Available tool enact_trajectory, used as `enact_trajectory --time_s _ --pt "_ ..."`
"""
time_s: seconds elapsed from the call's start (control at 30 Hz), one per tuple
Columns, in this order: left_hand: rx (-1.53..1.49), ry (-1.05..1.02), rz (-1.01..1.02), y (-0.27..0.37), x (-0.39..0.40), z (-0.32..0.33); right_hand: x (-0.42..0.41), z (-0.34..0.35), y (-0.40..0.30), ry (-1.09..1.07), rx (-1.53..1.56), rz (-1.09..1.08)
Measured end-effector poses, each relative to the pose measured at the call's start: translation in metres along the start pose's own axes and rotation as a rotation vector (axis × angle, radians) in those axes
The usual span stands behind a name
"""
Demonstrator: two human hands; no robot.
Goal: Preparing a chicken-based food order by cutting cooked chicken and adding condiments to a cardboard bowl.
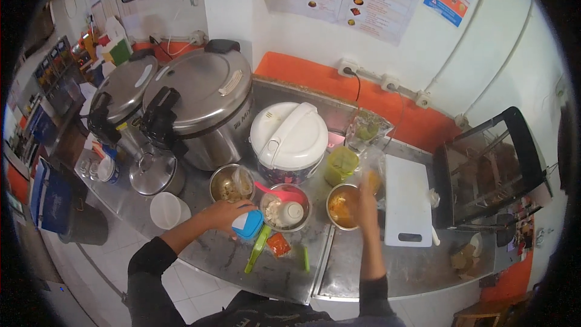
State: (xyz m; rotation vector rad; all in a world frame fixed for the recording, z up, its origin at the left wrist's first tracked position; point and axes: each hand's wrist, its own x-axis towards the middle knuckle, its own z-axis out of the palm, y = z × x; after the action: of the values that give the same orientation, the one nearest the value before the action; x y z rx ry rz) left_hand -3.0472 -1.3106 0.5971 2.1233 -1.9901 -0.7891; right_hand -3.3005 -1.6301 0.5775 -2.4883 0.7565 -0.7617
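Observation:
My left hand [227, 216] grips a small container with a blue lid [252, 227] and a white label at the front of the steel table. Close by it stands a steel bowl [307, 223] holding a white crumbly food, a white cup [292, 213] and a pink spoon [283, 194]. My right hand [366, 202] is blurred at the right rim of a steel bowl with orange contents [342, 206]; whether its fingers hold anything is unclear. Green-handled tongs [258, 250] and a red sauce packet [278, 245] lie before me.
Behind the bowls are a white rice cooker [290, 138], large steel rice cookers [199, 95] and a green cup [341, 165]. A white cutting board [408, 200] lies at right, beside a glass display case [490, 168]. Another steel bowl [224, 186] and a white tub [169, 211] sit at left.

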Motion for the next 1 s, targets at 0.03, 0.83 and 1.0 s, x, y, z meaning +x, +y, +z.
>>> enact_trajectory --time_s 0.03,0.83,1.0 --pt "-0.013 0.014 -0.03 -0.003 -0.012 0.005 0.039 -0.013 -0.047 -0.029 -0.114 -0.001" --pt "-0.237 0.213 0.073 0.167 0.041 0.24 -0.066 -0.154 -0.086 -0.116 -0.333 -0.101" --pt "-0.32 0.48 0.088 0.279 0.094 0.139 -0.179 -0.214 -0.069 -0.207 -0.317 0.005"
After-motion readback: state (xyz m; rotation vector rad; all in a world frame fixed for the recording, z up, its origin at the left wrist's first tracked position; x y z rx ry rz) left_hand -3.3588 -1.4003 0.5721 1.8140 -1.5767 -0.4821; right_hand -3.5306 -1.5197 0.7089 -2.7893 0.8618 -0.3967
